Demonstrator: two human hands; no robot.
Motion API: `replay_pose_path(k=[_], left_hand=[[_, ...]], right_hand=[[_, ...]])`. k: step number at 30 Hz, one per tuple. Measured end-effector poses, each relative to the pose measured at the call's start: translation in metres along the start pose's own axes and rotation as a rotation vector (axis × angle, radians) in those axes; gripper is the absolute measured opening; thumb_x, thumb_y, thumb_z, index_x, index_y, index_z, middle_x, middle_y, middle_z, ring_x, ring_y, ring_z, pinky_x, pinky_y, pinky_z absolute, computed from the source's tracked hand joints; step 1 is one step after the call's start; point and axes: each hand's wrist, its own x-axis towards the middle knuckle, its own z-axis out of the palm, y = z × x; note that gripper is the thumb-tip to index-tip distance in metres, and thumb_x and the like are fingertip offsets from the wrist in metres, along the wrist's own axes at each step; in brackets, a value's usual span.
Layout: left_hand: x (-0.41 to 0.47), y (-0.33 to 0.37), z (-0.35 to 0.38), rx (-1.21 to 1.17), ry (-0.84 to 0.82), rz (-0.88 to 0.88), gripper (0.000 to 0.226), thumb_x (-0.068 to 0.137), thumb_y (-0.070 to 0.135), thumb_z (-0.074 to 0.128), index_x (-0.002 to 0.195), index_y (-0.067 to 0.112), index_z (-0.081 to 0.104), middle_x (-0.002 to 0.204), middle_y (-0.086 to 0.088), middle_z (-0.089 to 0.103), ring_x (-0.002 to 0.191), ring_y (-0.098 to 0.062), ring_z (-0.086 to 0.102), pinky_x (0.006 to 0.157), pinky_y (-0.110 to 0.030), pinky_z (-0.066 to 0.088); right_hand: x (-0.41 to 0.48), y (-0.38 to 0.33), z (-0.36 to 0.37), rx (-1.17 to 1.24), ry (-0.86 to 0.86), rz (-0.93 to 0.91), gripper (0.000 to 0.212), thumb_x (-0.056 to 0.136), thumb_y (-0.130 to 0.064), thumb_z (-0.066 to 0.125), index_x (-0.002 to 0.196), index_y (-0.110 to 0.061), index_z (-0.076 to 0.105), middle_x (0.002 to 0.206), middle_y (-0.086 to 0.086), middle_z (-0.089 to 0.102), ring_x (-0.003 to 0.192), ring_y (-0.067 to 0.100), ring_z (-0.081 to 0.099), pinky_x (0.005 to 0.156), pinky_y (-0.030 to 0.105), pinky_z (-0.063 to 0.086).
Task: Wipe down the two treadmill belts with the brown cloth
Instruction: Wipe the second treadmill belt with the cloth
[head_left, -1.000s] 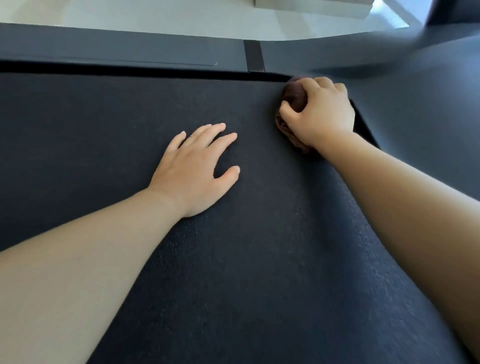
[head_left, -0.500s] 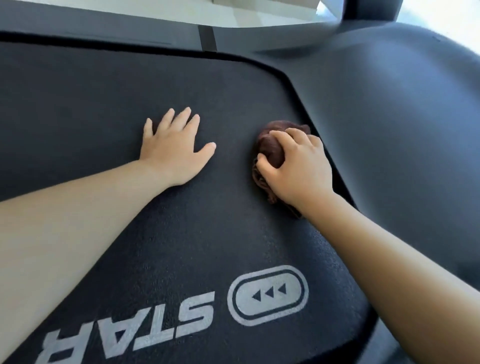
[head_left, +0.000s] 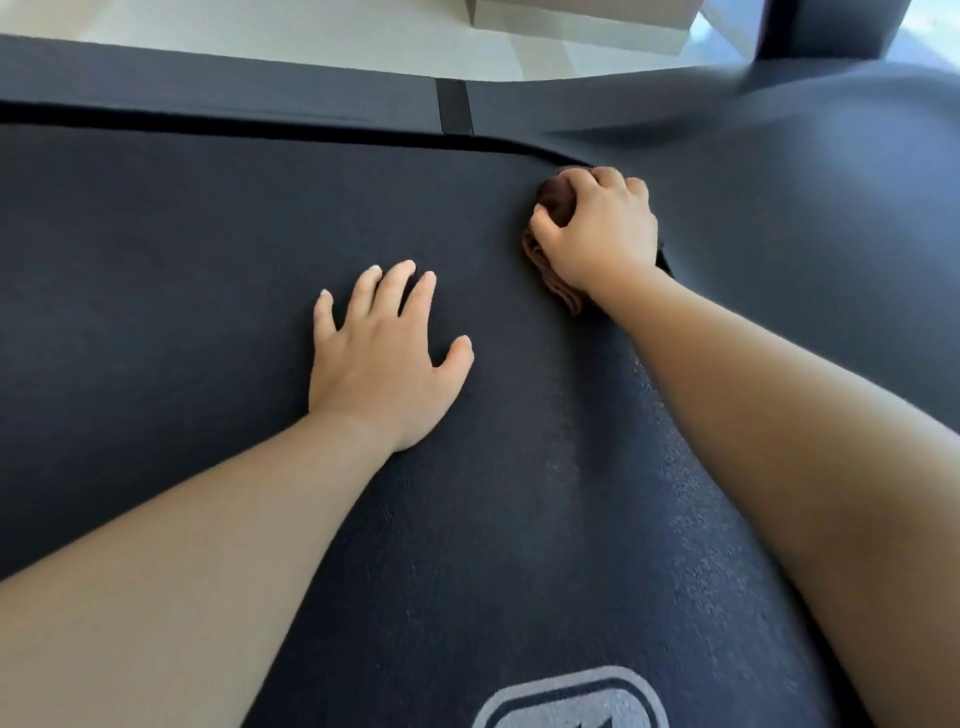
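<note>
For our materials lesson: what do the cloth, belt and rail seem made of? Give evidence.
Cloth: soft woven or terry fabric, probably; it bunches in folds under the right hand. Belt: dark rubbery sheet, matt, with fine pebbled grain. Rail: likely moulded plastic, smooth grey with a faint sheen.

Left hand (head_left: 382, 364) flat, fingers (head_left: 397, 293) spread; right hand (head_left: 597, 228) curled tight, arm outstretched.

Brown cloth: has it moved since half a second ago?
Yes. The brown cloth, in the right hand, slid forward along the belt into its far right corner.
</note>
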Motion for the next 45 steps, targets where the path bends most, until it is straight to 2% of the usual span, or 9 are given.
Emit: replay_pose_path(k=[8,13,19,28,36,40,45], left_hand=[[0.002,-0.001,-0.001,-0.013,-0.027,-0.002,0.068,0.088,0.057,0.029,0.147,0.023,0.021,0.157,0.005,0.014,0.144,-0.017,0.006,0.114,-0.051,0.003],[-0.007,-0.001,-0.006,-0.051,-0.043,0.047,0.064,0.091,0.053,0.034,0.145,0.021,0.027,0.156,0.001,0.018,0.144,-0.022,0.009,0.113,-0.052,0.005],[-0.057,-0.013,-0.011,-0.053,-0.087,0.231,0.060,0.092,0.050,0.030,0.146,0.024,0.026,0.157,0.000,0.016,0.144,-0.023,0.008,0.113,-0.053,0.005],[-0.101,-0.011,-0.017,-0.014,-0.111,0.314,0.066,0.090,0.053,0.030,0.146,0.018,0.025,0.157,-0.006,0.015,0.143,-0.028,0.008,0.112,-0.055,0.007],[-0.121,-0.009,-0.025,-0.012,-0.137,0.334,0.066,0.091,0.051,0.030,0.147,0.018,0.022,0.157,-0.005,0.013,0.144,-0.028,0.006,0.113,-0.053,0.006],[-0.144,-0.006,-0.028,-0.025,-0.150,0.434,0.067,0.089,0.052,0.034,0.146,0.018,0.025,0.157,-0.003,0.016,0.144,-0.030,0.007,0.112,-0.056,0.006],[-0.150,-0.009,-0.029,-0.063,-0.135,0.467,0.064,0.090,0.050,0.038,0.145,0.019,0.030,0.156,-0.001,0.021,0.143,-0.028,0.011,0.112,-0.055,0.007]], right_hand=[[-0.019,0.007,-0.012,-0.065,-0.084,-0.037,0.058,0.085,-0.054,0.044,0.135,-0.024,0.048,0.136,0.004,0.048,0.123,0.032,0.037,0.093,0.042,0.043],[-0.100,0.020,-0.040,-0.075,-0.099,-0.054,0.056,0.087,-0.053,0.046,0.136,-0.028,0.047,0.139,0.001,0.047,0.123,0.031,0.037,0.097,0.038,0.040],[-0.219,0.025,-0.076,-0.080,-0.076,-0.024,0.054,0.087,-0.049,0.054,0.136,-0.026,0.050,0.139,0.000,0.047,0.123,0.032,0.039,0.099,0.038,0.037],[-0.336,-0.011,-0.093,-0.048,-0.027,0.100,0.055,0.082,-0.051,0.057,0.132,-0.029,0.053,0.139,0.001,0.047,0.125,0.031,0.036,0.095,0.041,0.038],[-0.307,-0.008,-0.085,-0.083,0.024,0.100,0.053,0.084,-0.052,0.055,0.131,-0.029,0.054,0.137,-0.001,0.048,0.123,0.029,0.038,0.092,0.041,0.042],[-0.277,-0.001,-0.085,-0.084,0.002,0.163,0.053,0.086,-0.054,0.051,0.134,-0.031,0.050,0.139,-0.003,0.045,0.126,0.028,0.035,0.095,0.041,0.041],[-0.298,0.010,-0.093,-0.097,-0.011,0.142,0.053,0.087,-0.052,0.051,0.134,-0.028,0.049,0.138,-0.001,0.046,0.125,0.029,0.036,0.092,0.041,0.041]])
